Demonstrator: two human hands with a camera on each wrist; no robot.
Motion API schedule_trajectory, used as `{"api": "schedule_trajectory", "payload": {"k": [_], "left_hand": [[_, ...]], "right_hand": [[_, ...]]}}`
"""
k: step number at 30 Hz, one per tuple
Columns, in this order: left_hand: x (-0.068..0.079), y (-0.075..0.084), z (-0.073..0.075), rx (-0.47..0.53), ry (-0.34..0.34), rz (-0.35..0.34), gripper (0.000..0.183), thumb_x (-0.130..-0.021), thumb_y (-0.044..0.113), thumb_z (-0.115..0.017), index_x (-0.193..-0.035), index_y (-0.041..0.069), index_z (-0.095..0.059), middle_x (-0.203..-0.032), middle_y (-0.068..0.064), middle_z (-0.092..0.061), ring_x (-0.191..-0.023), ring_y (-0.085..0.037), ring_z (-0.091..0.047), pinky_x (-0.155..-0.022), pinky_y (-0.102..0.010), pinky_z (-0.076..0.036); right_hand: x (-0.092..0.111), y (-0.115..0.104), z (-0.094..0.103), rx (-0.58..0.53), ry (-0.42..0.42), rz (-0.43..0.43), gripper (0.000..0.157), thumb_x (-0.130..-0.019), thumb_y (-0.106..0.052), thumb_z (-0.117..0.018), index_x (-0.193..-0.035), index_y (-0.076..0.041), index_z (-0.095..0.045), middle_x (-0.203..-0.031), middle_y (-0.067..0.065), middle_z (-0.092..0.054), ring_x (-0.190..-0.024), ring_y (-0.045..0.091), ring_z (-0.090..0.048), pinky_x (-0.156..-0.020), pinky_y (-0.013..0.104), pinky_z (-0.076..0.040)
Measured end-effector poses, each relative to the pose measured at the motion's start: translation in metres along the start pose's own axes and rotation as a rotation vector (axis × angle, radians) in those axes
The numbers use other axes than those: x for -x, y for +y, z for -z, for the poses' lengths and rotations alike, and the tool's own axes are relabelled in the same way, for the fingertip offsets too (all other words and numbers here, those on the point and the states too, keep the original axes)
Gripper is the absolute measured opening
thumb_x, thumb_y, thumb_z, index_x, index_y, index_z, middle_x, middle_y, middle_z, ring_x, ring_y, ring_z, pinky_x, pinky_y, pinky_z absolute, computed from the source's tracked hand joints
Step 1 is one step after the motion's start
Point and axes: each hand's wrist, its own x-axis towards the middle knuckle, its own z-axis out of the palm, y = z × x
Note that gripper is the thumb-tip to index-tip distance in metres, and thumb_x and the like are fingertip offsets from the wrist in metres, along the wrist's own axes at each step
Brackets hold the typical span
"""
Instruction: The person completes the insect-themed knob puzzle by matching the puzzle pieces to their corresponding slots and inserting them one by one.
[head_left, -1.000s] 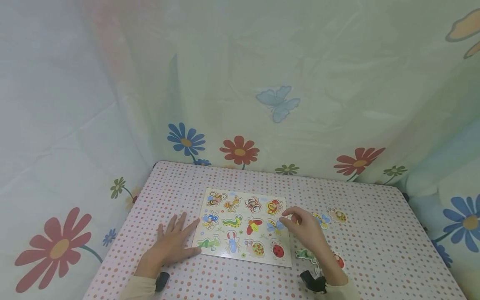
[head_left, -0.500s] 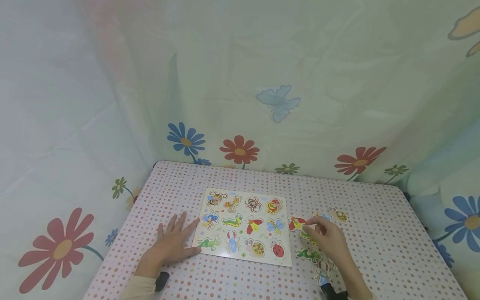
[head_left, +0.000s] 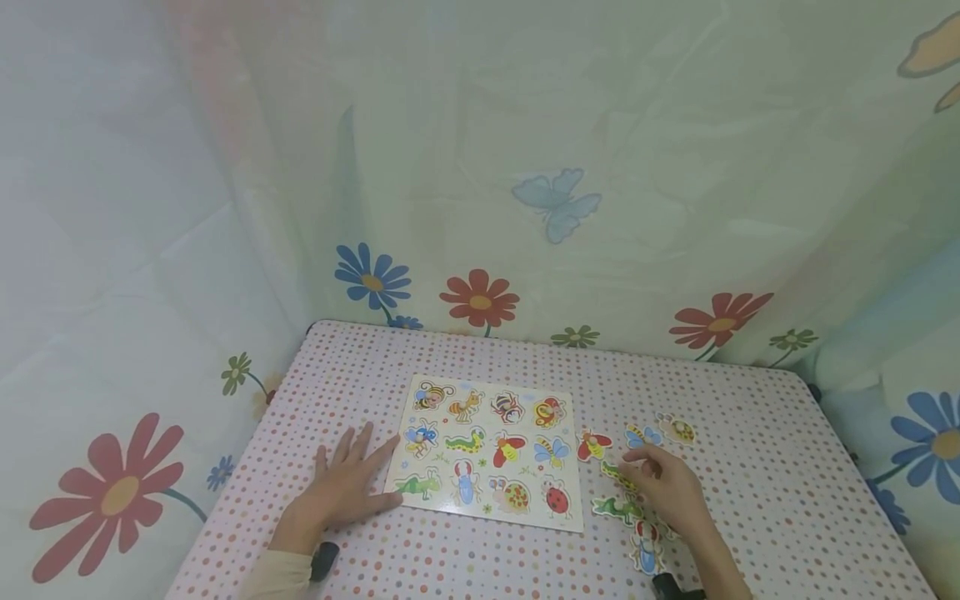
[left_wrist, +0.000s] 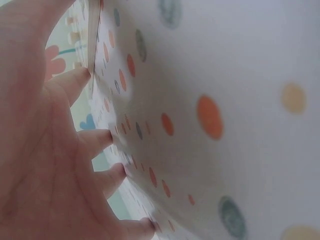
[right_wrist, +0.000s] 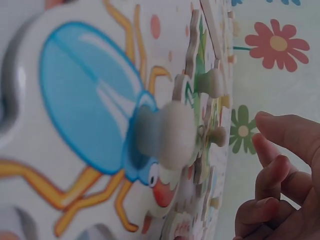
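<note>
From my head, I see my left hand (head_left: pixel 345 487) spread flat, fingers apart, at the left edge of the insect board (head_left: pixel 537 508), and my right hand (head_left: pixel 667 487) beside the caterpillar piece (head_left: pixel 617 476), which lies right of the board with the grasshopper piece (head_left: pixel 613 509) and beetle piece (head_left: pixel 647 554) nearer me. At my left wrist, one fingertip (left_wrist: pixel 81 77) meets the board's edge above the dotted cloth (left_wrist: pixel 240 165). At my right wrist, my bent fingers hold nothing, clear of the pieces' wooden knobs (right_wrist: pixel 176 135).
</note>
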Motion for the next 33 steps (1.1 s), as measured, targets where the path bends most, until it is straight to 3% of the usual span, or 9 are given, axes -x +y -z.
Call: {"api": "schedule_trajectory", "payload": {"k": [7,33], "left_hand": [[0.0,0.0,0.0,0.004,0.004,-0.006,0.092,-0.081,0.071,-0.065,-0.158,0.032,-0.032,-0.166,-0.016,-0.011,-0.149,-0.046,-0.005,-0.108,-0.077,0.0],[0.0,-0.001,-0.001,0.002,0.007,-0.002,0.092,-0.081,0.07,-0.066,-0.158,0.032,-0.033,-0.166,-0.016,-0.01,-0.149,-0.046,-0.004,-0.108,-0.077,0.001]], "right_hand": [[0.0,0.009,-0.003,0.018,-0.065,-0.062,0.032,-0.092,-0.026,-0.073,-0.111,-0.001,-0.069,-0.071,0.002,-0.051,-0.055,0.016,-0.045,-0.043,0.024,-0.035],[-0.003,0.015,-0.01,0.051,-0.07,-0.08,0.03,-0.088,-0.024,-0.074,-0.104,0.001,-0.069,-0.066,0.001,-0.049,-0.054,0.016,-0.044,-0.044,0.024,-0.033]]}}
